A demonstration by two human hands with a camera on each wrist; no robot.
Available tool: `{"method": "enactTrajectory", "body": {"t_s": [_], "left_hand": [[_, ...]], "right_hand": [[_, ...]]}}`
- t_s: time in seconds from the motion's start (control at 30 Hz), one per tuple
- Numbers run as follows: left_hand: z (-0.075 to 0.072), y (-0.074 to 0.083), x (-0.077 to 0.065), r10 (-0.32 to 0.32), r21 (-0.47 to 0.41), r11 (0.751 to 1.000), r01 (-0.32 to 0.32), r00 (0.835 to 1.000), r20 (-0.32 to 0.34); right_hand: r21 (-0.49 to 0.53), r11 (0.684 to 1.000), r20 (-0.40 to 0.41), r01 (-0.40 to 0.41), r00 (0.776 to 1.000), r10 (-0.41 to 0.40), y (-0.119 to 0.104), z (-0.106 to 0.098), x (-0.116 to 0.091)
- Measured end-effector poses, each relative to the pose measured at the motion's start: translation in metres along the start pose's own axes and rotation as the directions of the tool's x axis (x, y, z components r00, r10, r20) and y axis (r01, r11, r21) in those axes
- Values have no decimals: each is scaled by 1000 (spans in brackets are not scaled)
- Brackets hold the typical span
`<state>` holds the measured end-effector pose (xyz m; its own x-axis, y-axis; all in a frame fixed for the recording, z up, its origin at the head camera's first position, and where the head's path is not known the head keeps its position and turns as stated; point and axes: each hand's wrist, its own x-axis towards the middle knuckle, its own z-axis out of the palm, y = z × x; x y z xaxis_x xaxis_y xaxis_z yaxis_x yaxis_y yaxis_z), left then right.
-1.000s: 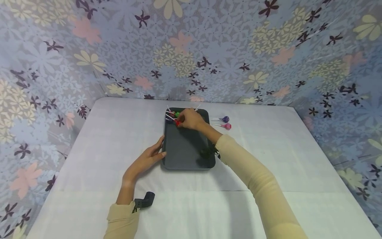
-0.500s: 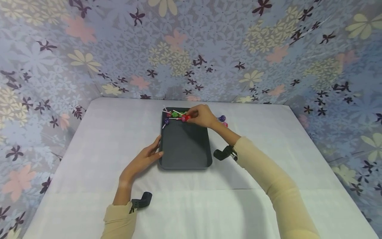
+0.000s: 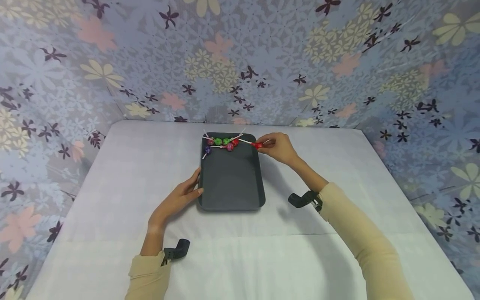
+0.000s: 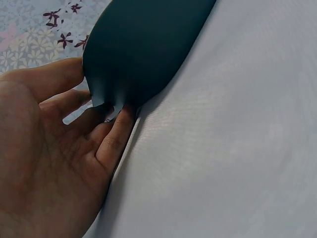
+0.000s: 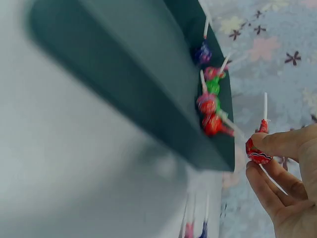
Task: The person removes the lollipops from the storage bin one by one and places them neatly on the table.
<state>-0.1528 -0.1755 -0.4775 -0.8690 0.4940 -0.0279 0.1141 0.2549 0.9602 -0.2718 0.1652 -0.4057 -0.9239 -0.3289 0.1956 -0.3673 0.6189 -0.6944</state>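
Observation:
A dark grey tray (image 3: 231,183) lies on the white-covered table. My left hand (image 3: 178,202) holds its left edge, thumb over the rim; in the left wrist view the other fingertips (image 4: 121,126) are at the tray's outer wall. My right hand (image 3: 279,148) pinches a red-wrapped lollipop (image 5: 258,151) by its ball at the tray's far right corner. Its stick points left over the tray, and a second white stick shows between the fingers. Several lollipops lie along the tray's far end: purple (image 3: 208,149), green (image 3: 218,142), pink (image 3: 229,146) and red (image 3: 235,142).
In the right wrist view, a pink lollipop (image 5: 189,229) and a blue-purple lollipop (image 5: 204,230) lie on the table outside the tray; the right hand hides them from the head view. Flowered cloth (image 3: 262,62) rises behind the table's far edge (image 3: 150,121).
My right hand has moved right, from over the tray's far end to its right rim, with the red lollipop. Lollipops it covered now show. The left hand has stayed on the tray.

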Motion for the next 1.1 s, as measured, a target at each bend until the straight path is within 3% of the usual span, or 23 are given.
{"method": "enactTrajectory", "body": {"t_s": [0.47,0.83,1.1], "left_hand": [[0,-1,1,-6,-15,1000,6,1000,5],[-2,-3,2,-3,-23,1000,4,1000,7],[-4,0,2,-6,-37,999,7,1000,18]], "right_hand": [[-56,992,-58,-110,993,107,40,-25,-35],[-107,980,-44,-169,985,165,62,-23,-50],[-51,979,-29,-195,981,194,64,-18,-54]]}}
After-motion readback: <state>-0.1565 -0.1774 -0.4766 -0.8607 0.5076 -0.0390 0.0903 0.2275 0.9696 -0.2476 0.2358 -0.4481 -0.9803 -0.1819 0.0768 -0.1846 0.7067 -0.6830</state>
